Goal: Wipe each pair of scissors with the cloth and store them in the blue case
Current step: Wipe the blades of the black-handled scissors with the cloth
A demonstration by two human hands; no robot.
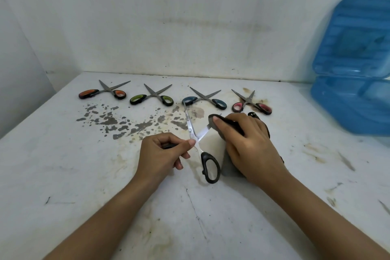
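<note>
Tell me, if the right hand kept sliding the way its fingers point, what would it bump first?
Probably the blue-handled scissors. The right hand points up and left across the table, and that pair lies nearest in that line, though depth is hard to judge here.

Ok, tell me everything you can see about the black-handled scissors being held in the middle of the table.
The black-handled scissors have shiny metal blades spread open in a V and black plastic loop handles. One handle loop hangs free toward the person; the other is gripped in the left hand, whose thumb presses near the pivot. One blade points toward the far row of scissors; the other runs into the dark grey cloth that the right hand wraps round it. They are held just above the stained white table.
</note>
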